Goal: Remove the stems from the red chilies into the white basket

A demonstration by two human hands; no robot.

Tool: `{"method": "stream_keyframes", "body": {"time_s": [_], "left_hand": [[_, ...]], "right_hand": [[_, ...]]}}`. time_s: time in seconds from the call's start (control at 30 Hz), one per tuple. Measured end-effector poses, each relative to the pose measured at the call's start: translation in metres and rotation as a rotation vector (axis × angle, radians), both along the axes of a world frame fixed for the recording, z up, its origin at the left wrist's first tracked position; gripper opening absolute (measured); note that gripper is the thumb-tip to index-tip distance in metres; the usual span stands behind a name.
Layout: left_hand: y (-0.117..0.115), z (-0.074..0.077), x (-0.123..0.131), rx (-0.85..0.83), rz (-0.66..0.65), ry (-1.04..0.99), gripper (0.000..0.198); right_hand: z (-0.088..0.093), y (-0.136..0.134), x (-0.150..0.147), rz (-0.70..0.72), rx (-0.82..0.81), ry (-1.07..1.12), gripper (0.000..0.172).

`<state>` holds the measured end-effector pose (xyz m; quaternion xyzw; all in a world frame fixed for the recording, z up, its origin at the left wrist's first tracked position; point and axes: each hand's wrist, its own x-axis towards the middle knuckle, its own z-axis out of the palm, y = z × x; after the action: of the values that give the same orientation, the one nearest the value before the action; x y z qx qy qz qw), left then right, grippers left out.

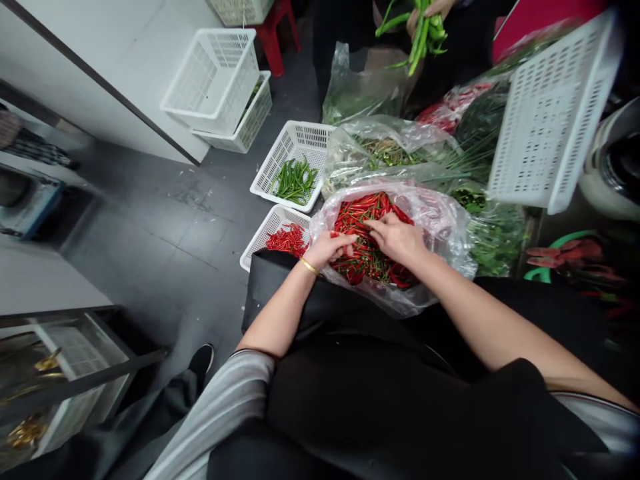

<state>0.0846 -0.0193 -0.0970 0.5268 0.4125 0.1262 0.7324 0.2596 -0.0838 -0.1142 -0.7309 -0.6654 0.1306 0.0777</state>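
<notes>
A clear plastic bag (443, 230) stands open in front of my lap, full of thin red chili peppers (363, 208) with green stems. My left hand (327, 249), a gold bracelet at its wrist, is closed in a pinch at the bag's left side. A bit of red chili shows at its fingertips. Over the middle of the chilies, my right hand (397, 237) has thumb and fingers brought together; what lies between them is hidden. Left of the bag, a white basket (256, 241) holds loose red chilies (289, 240).
Beyond it, another white basket (265, 175) contains green chilies (296, 180). Stacked crates (210, 80) stand by the wall. Bags of greens (495, 247) and an upright white crate (545, 113) are at right. Another person's hand (440, 8) holds long green peppers (423, 37).
</notes>
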Motion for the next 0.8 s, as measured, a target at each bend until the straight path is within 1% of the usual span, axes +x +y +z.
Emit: {"method": "stream_keyframes", "body": {"time_s": [0.07, 0.13, 0.17, 0.23, 0.3, 0.33, 0.4, 0.47, 0.53, 0.6, 0.63, 0.67, 0.7, 0.73, 0.8], "left_hand": [[0.006, 0.004, -0.007, -0.042, 0.086, -0.071, 0.036], [0.010, 0.008, -0.013, -0.080, 0.140, -0.121, 0.026], [0.011, 0.009, -0.016, -0.089, 0.141, -0.134, 0.023], [0.011, 0.010, -0.020, -0.077, 0.114, -0.146, 0.028], [0.010, 0.007, -0.020, -0.050, 0.097, -0.141, 0.032], [0.009, 0.004, -0.018, -0.036, 0.098, -0.133, 0.030], [0.006, -0.004, -0.011, 0.008, 0.093, -0.110, 0.025], [0.003, -0.011, 0.000, 0.073, 0.066, -0.092, 0.029], [0.000, -0.014, 0.009, 0.143, 0.060, -0.074, 0.038], [-0.001, -0.009, 0.013, 0.186, 0.052, -0.073, 0.043], [-0.001, -0.005, 0.012, 0.190, 0.004, -0.082, 0.042], [-0.001, 0.001, 0.010, 0.180, -0.098, -0.097, 0.040], [-0.001, 0.007, 0.007, 0.155, -0.243, -0.117, 0.038], [-0.001, 0.012, 0.004, 0.128, -0.354, -0.126, 0.036], [-0.002, 0.021, -0.002, 0.047, -0.592, -0.141, 0.034]], "right_hand": [[-0.009, 0.009, -0.010, 0.035, -0.136, -0.061, 0.043], [-0.020, 0.020, -0.022, 0.034, -0.222, -0.068, 0.044], [-0.024, 0.025, -0.026, 0.022, -0.232, -0.054, 0.041], [-0.030, 0.033, -0.025, -0.023, -0.199, 0.020, 0.033], [-0.032, 0.035, -0.013, -0.099, -0.142, 0.214, 0.026], [-0.030, 0.034, -0.006, -0.157, -0.117, 0.365, 0.026], [-0.024, 0.029, 0.005, -0.264, -0.075, 0.728, 0.032], [-0.015, 0.022, 0.006, -0.321, -0.032, 1.026, 0.039], [-0.005, 0.016, -0.002, -0.322, 0.025, 1.162, 0.043], [0.004, 0.011, -0.012, -0.295, 0.041, 1.254, 0.045], [0.008, 0.009, -0.015, -0.277, 0.023, 1.331, 0.046], [0.012, 0.008, -0.016, -0.258, -0.005, 1.425, 0.047], [0.014, 0.007, -0.015, -0.240, -0.040, 1.522, 0.048], [0.015, 0.006, -0.012, -0.230, -0.071, 1.578, 0.049], [0.016, 0.005, -0.001, -0.223, -0.136, 1.639, 0.049]]}}
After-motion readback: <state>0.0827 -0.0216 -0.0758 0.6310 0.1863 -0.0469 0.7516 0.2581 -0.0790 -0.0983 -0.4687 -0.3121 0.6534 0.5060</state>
